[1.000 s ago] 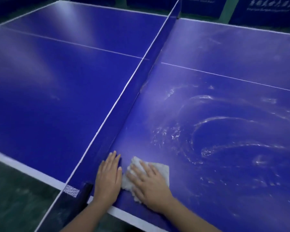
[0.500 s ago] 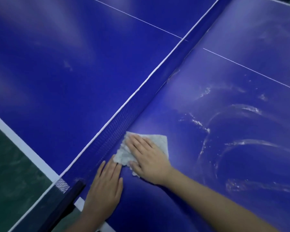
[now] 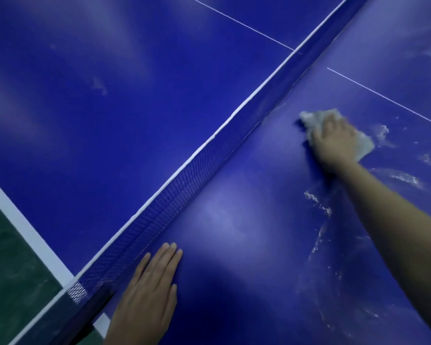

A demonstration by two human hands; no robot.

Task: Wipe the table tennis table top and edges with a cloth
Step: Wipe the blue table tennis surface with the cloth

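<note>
Now the left hand (image 3: 147, 292) lies flat on the table (image 3: 234, 220), fingers straight and loose, the net (image 3: 184, 180) just left of the fingertips. Over to the right hand (image 3: 334, 143): blurred fingers press flat on the cloth (image 3: 314, 118), near the net, smears (image 3: 319, 202) behind them.

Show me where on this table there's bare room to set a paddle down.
Best patch: right of the net, between the left hand and the right forearm. Left of the net the top is mostly bare, out to the white side line. Crowded: around the right hand pressing the cloth, and the white streaks along that forearm.
</note>
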